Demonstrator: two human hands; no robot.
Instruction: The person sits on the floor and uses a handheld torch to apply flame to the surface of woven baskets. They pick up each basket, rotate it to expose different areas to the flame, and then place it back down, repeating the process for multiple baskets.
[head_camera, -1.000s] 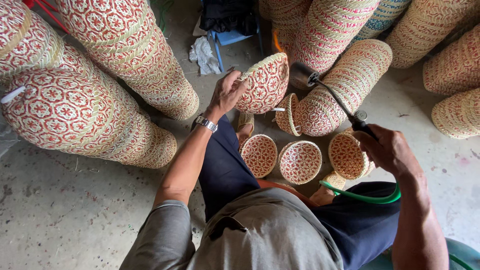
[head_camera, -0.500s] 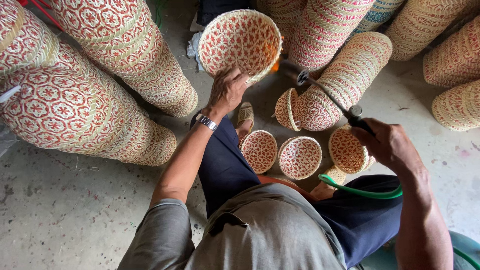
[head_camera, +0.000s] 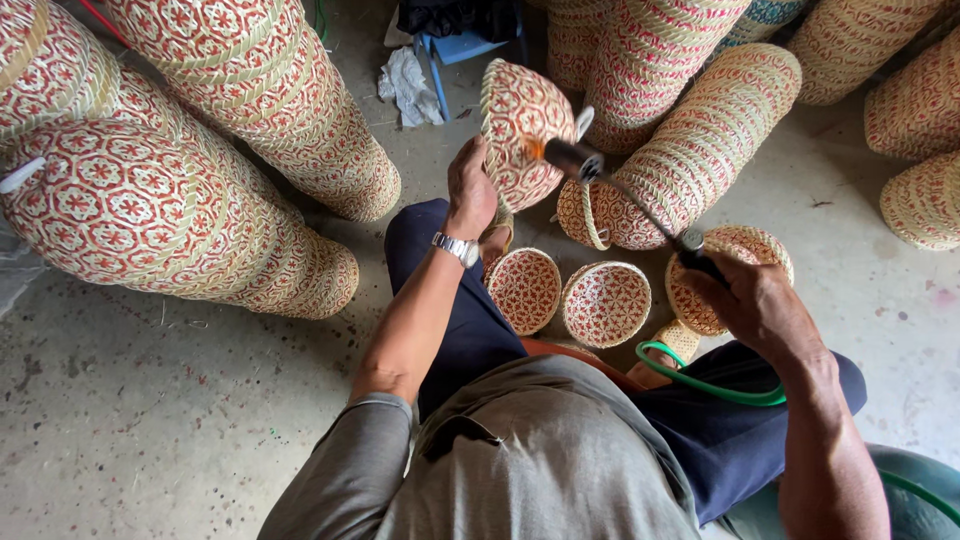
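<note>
Seen from above, a seated person works over a concrete floor (head_camera: 150, 420). Three small woven baskets (head_camera: 605, 303) lie open-side up by the knees. The right hand (head_camera: 760, 305) is closed around the handle of a long torch (head_camera: 625, 205), a green hose (head_camera: 715, 385) trailing from it. The left hand (head_camera: 472, 188) grips the rim of a red-patterned woven basket (head_camera: 522, 130). Half a second ago its open inside faced the camera; now it is turned edge-on, its outside meeting the torch tip. Tall basket stacks (head_camera: 140, 190) stand beyond.
</note>
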